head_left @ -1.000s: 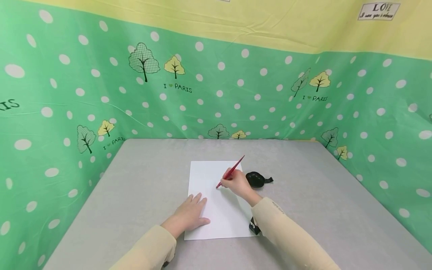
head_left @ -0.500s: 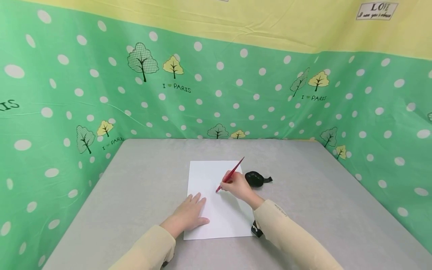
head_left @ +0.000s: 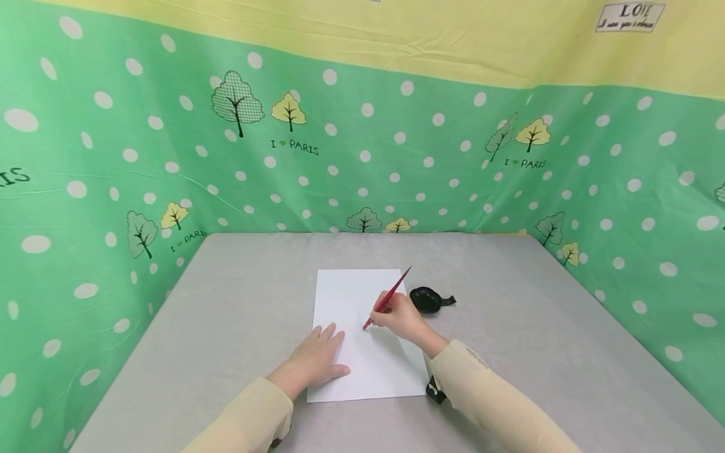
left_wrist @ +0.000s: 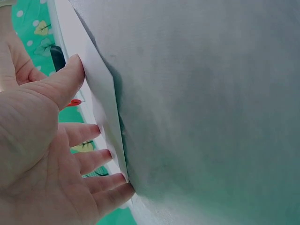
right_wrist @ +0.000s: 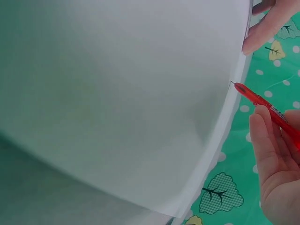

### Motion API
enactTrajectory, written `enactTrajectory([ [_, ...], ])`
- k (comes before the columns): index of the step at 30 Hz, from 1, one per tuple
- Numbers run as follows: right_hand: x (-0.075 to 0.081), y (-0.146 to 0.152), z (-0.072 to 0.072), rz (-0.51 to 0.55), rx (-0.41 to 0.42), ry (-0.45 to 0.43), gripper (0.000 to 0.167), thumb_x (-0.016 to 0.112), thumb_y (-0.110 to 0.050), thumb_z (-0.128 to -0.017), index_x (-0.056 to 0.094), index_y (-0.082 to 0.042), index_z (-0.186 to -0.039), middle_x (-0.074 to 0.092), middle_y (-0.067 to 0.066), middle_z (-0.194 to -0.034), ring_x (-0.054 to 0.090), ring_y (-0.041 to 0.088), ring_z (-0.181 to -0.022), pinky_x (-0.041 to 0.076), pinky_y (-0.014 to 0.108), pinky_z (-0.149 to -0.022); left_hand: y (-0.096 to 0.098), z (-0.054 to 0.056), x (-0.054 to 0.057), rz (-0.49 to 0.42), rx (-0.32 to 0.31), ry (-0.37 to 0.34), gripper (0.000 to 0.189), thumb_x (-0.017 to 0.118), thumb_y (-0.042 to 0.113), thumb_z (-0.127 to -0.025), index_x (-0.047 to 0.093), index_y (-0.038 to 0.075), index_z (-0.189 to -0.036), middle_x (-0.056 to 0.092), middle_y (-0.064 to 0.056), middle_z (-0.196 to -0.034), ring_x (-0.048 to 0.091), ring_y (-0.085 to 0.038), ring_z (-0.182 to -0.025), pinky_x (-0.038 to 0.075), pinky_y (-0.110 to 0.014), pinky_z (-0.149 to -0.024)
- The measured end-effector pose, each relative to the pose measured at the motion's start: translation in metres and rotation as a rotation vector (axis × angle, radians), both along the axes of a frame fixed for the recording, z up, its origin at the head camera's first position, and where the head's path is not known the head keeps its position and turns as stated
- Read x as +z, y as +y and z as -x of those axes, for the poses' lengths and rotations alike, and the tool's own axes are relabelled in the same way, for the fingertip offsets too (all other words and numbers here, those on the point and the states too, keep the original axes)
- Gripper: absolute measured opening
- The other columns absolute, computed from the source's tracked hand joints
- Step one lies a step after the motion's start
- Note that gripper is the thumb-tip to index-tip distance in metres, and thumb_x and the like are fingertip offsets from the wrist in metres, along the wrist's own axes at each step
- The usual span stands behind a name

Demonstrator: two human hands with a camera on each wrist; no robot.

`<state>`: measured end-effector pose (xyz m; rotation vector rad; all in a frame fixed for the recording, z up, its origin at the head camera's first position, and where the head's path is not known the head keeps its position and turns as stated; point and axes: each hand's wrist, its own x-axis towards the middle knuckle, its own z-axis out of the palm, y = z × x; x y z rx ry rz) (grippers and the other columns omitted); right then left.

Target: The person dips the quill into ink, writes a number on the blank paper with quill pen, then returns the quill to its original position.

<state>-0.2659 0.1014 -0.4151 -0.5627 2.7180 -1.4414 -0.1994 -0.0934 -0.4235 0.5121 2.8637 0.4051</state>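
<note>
A white sheet of paper [head_left: 340,292] lies on the grey table. My left hand [head_left: 314,357] rests on its left side with fingers spread. In the left wrist view, the left fingertips [left_wrist: 123,178] lie along the sheet's edge. My right hand [head_left: 399,314] pinches a slim red pen [head_left: 393,289], tilted with its back end up and to the right. In the right wrist view, the pen's fine point [right_wrist: 234,83] is right at the paper, by a short thin dark line. A faint line also shows near the tip in the head view.
A black rounded object with a short tail [head_left: 426,301] lies right of the paper, beyond the right hand. Another small black object [head_left: 435,391] sits at the paper's lower right corner, partly behind the right sleeve [head_left: 487,390]. A green dotted curtain [head_left: 317,170] surrounds the table.
The right hand has moved the pen tip down the sheet, toward the person, and a faint line now shows above the tip. The left hand stays in place on the paper.
</note>
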Motion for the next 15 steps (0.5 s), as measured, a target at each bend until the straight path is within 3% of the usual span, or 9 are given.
enactTrajectory([
  [15, 0.0001, 0.0057, -0.0098, 0.002, 0.009, 0.009, 0.010, 0.066, 0.001, -0.078, 0.058, -0.003, -0.074, 0.062, 0.001, -0.065, 0.059, 0.011, -0.057, 0.051, 0.024, -0.054, 0.0006, -0.0007, 0.0026, 0.005, -0.014, 0.007, 0.070, 0.067, 0.041, -0.081, 0.045, -0.001, -0.132, 0.035, -0.022, -0.140, 0.028, -0.044, -0.128, 0.026, -0.051, -0.103],
])
